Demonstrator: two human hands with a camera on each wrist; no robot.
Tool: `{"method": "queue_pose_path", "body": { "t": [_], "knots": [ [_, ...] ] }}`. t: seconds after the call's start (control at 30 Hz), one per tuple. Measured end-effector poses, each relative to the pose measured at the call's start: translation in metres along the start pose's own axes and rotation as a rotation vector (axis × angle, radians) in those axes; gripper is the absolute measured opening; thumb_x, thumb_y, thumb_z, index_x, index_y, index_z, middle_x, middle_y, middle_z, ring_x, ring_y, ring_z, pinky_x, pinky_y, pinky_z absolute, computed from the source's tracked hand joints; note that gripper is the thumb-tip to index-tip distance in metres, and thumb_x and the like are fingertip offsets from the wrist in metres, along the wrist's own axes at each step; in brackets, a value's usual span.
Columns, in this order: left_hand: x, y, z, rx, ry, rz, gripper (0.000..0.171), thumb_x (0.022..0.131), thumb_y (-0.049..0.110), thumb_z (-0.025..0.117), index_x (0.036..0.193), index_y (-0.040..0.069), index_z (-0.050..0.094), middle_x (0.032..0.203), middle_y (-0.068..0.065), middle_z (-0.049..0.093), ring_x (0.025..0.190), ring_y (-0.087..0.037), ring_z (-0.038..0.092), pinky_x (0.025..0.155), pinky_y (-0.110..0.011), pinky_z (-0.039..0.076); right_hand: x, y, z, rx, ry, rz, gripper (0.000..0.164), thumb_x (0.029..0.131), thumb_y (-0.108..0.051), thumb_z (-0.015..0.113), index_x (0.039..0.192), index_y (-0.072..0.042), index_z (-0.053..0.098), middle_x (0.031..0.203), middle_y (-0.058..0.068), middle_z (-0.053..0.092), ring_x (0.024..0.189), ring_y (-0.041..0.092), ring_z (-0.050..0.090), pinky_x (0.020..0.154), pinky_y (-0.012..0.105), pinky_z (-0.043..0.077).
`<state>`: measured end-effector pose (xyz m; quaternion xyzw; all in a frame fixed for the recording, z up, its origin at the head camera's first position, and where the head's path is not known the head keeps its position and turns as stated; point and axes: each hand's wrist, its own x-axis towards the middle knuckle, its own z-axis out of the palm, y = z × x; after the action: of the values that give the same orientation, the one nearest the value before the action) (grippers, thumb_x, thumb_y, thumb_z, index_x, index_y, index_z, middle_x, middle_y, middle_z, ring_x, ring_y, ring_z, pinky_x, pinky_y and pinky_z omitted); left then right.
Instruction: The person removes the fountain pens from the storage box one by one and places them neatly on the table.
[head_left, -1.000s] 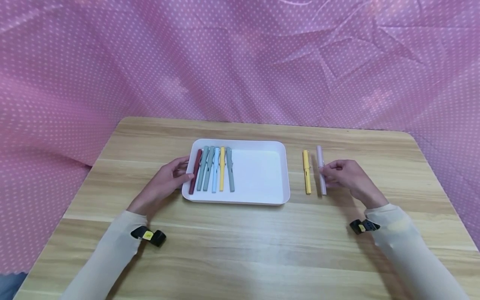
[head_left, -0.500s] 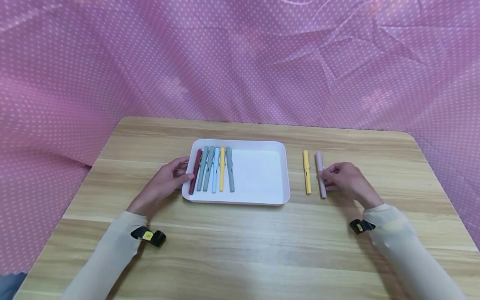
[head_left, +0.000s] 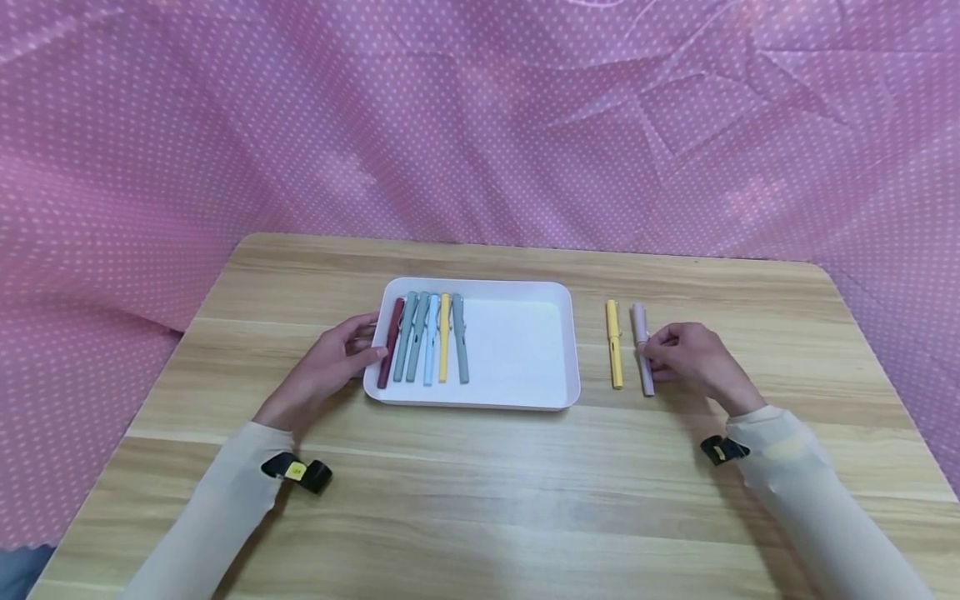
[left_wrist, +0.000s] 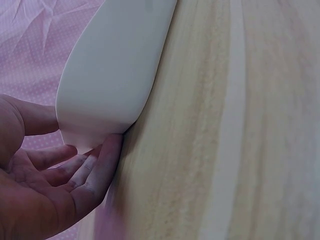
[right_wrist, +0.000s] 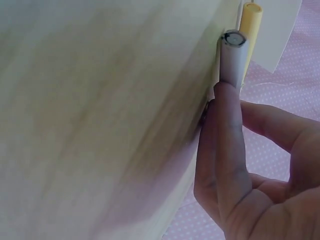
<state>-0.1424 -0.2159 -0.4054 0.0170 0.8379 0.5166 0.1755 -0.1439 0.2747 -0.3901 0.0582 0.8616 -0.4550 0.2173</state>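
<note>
My left hand [head_left: 330, 358] holds the left end of a white tray [head_left: 517, 346], thumb over the rim and fingers against the outer wall, as the left wrist view shows on the tray [left_wrist: 115, 60]. Inside, pens lie side by side at the left: a dark red pen [head_left: 391, 343], grey-green pens [head_left: 406, 337], a light blue pen [head_left: 431, 342] and a yellow pen [head_left: 444, 337]. Right of the tray, my right hand [head_left: 693, 358] pinches a light purple pen [head_left: 639, 321] between thumb and fingers, close over the table. In the right wrist view the light purple pen's end [right_wrist: 232, 62] points up past the fingertips.
Another yellow pen [head_left: 614, 346] lies on the wooden table [head_left: 480, 492], between the tray and the light purple pen. Pink dotted cloth [head_left: 480, 125] hangs behind the table and at its sides. Each sleeve carries a black wrist camera [head_left: 300, 472].
My right hand has brought the light purple pen slightly toward me, its ends now a little nearer the front than one second ago. The left hand and tray stay in place.
</note>
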Motion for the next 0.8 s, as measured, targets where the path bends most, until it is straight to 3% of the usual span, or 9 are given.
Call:
{"method": "queue_pose_path", "body": {
  "t": [0.47, 0.8],
  "knots": [
    [0.0004, -0.0004, 0.0002, -0.011, -0.002, 0.005, 0.065, 0.093, 0.021, 0.061, 0.149, 0.012, 0.028, 0.134, -0.012, 0.049, 0.123, -0.028, 0.045, 0.104, -0.044, 0.037, -0.0015, -0.001, 0.001, -0.057, 0.029, -0.006, 0.032, 0.09, -0.015, 0.064, 0.107, 0.011, 0.055, 0.096, 0.02, 0.065, 0.079, 0.019, 0.066, 0.07, 0.032, 0.057],
    [0.0, 0.0016, 0.001, -0.043, -0.002, -0.028, 0.065, 0.094, 0.021, 0.06, 0.149, 0.016, 0.028, 0.134, -0.01, 0.048, 0.123, -0.027, 0.044, 0.105, -0.044, 0.035, -0.0023, 0.0006, 0.0007, -0.074, 0.049, -0.003, 0.033, 0.089, -0.016, 0.066, 0.107, 0.01, 0.056, 0.1, 0.021, 0.064, 0.079, 0.02, 0.067, 0.069, 0.031, 0.057]
  ]
}}
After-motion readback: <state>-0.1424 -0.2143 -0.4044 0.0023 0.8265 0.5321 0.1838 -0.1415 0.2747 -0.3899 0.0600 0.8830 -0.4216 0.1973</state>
